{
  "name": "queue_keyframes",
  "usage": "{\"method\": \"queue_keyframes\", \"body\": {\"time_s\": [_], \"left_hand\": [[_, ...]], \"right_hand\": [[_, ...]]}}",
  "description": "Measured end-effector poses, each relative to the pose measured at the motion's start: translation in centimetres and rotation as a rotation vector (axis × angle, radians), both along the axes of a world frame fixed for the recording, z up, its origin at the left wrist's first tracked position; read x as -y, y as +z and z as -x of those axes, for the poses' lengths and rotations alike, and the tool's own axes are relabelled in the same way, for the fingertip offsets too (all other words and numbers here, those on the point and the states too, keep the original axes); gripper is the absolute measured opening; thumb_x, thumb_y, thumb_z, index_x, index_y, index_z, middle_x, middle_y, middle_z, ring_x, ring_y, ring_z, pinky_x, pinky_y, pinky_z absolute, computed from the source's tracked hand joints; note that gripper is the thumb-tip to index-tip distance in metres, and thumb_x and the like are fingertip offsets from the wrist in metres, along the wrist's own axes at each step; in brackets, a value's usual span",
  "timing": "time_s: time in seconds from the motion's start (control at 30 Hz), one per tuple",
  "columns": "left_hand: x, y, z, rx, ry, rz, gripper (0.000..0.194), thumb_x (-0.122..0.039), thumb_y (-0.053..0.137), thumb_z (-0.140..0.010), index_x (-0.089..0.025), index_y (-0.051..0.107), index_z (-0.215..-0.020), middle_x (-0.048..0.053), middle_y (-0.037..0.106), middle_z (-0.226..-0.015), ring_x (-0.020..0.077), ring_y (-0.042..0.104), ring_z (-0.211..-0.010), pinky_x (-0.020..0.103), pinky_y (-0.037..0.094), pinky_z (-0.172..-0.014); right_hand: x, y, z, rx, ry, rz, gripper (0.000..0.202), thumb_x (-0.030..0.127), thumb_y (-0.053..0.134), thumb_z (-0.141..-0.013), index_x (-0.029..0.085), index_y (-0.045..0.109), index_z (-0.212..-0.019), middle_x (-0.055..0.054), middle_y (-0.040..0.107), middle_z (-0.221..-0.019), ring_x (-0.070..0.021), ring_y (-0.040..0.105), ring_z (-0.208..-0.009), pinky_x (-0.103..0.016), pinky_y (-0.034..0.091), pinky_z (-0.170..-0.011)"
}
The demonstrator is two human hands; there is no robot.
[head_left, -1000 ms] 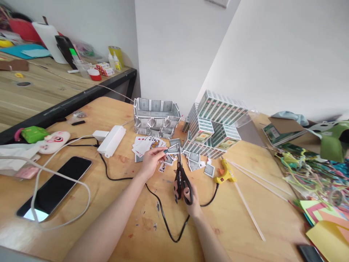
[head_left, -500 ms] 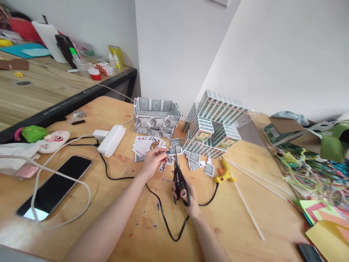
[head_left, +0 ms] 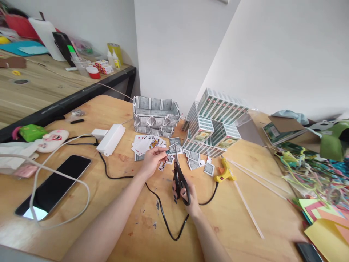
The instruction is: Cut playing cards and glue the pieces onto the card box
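Observation:
My left hand (head_left: 155, 160) is closed, pinching a small piece of playing card (head_left: 171, 151) between thumb and fingers. Black scissors (head_left: 180, 182) are gripped in my right hand (head_left: 189, 196), their blades pointing up and touching the card piece. Behind my left hand, face-up playing cards (head_left: 147, 144) lie fanned on the wooden table (head_left: 109, 218). Cut card pieces (head_left: 194, 156) are scattered right of the blades. A box-like structure made of folded cards (head_left: 155, 120) stands farther back. Stacked green-and-white card boxes (head_left: 204, 134) rise to its right.
A yellow glue gun (head_left: 225, 172) lies right of the scissors, its black cable looping in front. Clear glue sticks (head_left: 249, 205) lie beyond it. At left are a phone (head_left: 54, 185), white cable and white adapter (head_left: 111, 139). Colourful craft materials (head_left: 313, 174) crowd the right.
The camera view has shifted very slightly. Both hands, the card piece and the scissors keep nearly the same positions.

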State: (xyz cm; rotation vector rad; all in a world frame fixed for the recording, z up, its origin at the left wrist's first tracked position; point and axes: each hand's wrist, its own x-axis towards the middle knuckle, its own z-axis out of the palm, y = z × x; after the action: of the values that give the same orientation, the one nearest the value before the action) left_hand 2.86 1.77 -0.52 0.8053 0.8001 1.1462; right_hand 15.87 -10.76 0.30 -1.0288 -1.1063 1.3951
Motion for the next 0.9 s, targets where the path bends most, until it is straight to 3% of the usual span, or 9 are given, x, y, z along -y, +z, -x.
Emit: {"method": "queue_keyframes", "body": {"time_s": [0.9], "left_hand": [[0.07, 0.24, 0.05, -0.026, 0.013, -0.012, 0.015, -0.02, 0.07, -0.06, -0.013, 0.064, -0.072, -0.001, 0.06, -0.054, 0.0095, 0.054, -0.05, 0.02, 0.039, -0.046]], "right_hand": [[0.01, -0.69, -0.33, -0.028, 0.022, -0.022, 0.068, 0.064, 0.056, -0.07, 0.018, 0.048, -0.12, 0.001, 0.041, -0.068, -0.0093, 0.035, -0.051, -0.022, 0.033, -0.042]]}}
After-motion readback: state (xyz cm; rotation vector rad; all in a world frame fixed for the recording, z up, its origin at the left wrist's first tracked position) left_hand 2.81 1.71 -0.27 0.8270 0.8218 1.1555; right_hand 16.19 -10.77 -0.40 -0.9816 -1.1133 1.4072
